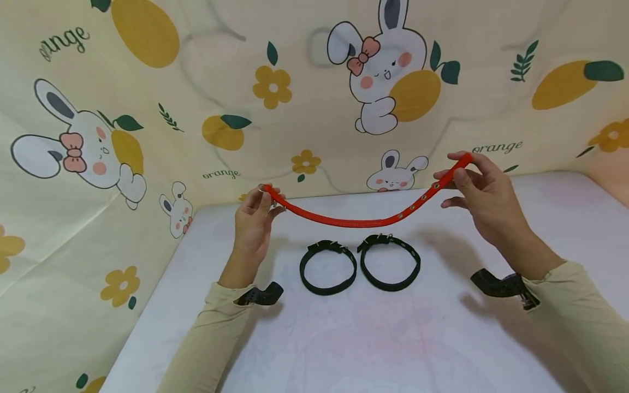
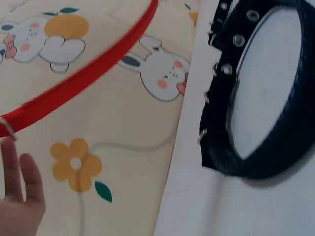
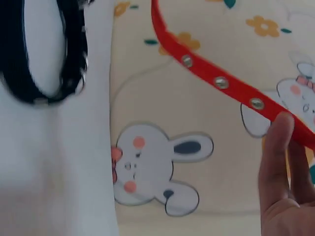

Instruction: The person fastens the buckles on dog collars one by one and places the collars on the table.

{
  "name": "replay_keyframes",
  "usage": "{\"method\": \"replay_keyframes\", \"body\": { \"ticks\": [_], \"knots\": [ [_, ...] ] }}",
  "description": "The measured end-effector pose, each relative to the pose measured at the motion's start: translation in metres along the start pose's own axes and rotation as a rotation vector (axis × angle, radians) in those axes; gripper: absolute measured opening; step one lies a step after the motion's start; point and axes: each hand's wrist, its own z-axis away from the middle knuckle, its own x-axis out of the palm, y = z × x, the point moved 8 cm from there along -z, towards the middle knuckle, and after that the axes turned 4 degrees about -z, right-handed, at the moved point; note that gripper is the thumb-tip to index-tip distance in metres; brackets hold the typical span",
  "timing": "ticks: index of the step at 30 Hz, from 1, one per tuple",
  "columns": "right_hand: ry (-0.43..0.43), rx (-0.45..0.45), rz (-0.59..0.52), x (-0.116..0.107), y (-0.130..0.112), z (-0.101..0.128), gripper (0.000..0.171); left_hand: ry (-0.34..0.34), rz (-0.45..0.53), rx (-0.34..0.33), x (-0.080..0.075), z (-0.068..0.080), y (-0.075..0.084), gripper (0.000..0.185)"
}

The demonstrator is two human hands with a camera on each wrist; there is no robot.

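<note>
Head view: the right hand (image 1: 484, 199) is recorded with thumb and forefinger pinched on the eyelet end of a red collar (image 1: 354, 221); the remaining fingers are loosely extended. The left hand (image 1: 254, 218) is recorded with fingers curled round the opposite, buckle end. The red collar is held unfastened in the air between both hands, sagging in a shallow curve above the white table (image 1: 442, 338), touching nothing below.

Right wrist view: the thumb (image 3: 275, 147) is seen pressed against the strap just past the third metal eyelet (image 3: 256, 103).

Left wrist view: a metal ring (image 2: 7, 129) is seen at the held end of the strap; the grip itself is mostly out of frame.

Beneath the sag, two black collars (image 1: 328, 267) (image 1: 390, 262) are laid fastened into loops, just beside each other, near the table's far edge. A rabbit-and-orange printed cloth (image 1: 147, 109) is hung behind.

Risk, as judged: the right-hand pinch is made near the strap's tip, so the end could slip out if tension is applied; a dropped strap would likely land on the black loops and shift them.
</note>
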Motion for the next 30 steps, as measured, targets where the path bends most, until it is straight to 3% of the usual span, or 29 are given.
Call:
{"method": "replay_keyframes", "body": {
  "ticks": [5,11,16,21,30],
  "knots": [
    [0.018,0.052,-0.052,0.007,0.0,0.004,0.051,0.026,0.036,0.043,0.01,0.008,0.009,0.024],
    [0.061,0.103,-0.107,0.013,0.002,0.006,0.045,0.029,0.029,0.096,0.024,0.018,0.018,0.018],
    [0.066,0.047,-0.062,0.017,-0.001,0.01,0.044,0.029,-0.006,0.088,0.031,0.024,0.02,0.019],
    [0.037,-0.033,-0.103,0.026,-0.007,0.013,0.037,0.009,-0.036,0.087,0.036,0.027,0.02,0.029],
    [0.041,-0.003,-0.156,0.038,-0.01,0.022,0.039,-0.032,-0.081,0.105,0.047,0.036,0.025,0.048]
  ]
}}
